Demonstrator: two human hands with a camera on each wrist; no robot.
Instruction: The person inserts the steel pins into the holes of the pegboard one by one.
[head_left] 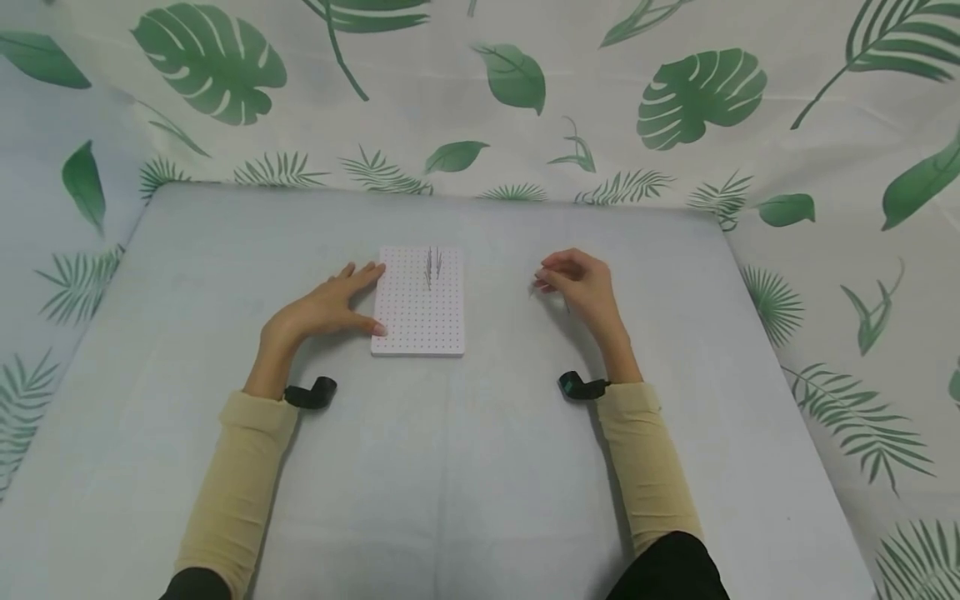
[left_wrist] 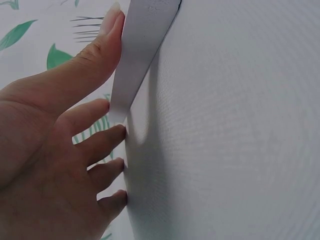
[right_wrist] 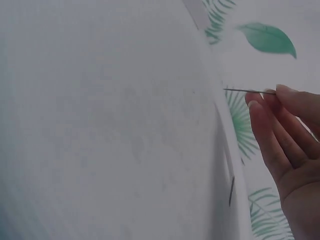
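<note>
A white board with a grid of small holes (head_left: 420,321) lies on the table. Several thin metal pins (head_left: 429,268) stand in its upper part; they also show beyond the board's side (left_wrist: 142,50) in the left wrist view. My left hand (head_left: 322,307) is spread at the board's left edge, its thumb on the lower corner and a fingertip on the upper part. To the right of the board, my right hand (head_left: 581,279) pinches one thin metal pin (right_wrist: 250,91) between thumb and fingertips, above the table. Another pin (right_wrist: 231,191) lies on the table below that hand.
The table (head_left: 442,467) wears a white cloth with a crease down the middle. Behind it and at its sides hangs a white sheet printed with green leaves (head_left: 701,96). A small black wrist camera (head_left: 581,386) sits on each wrist.
</note>
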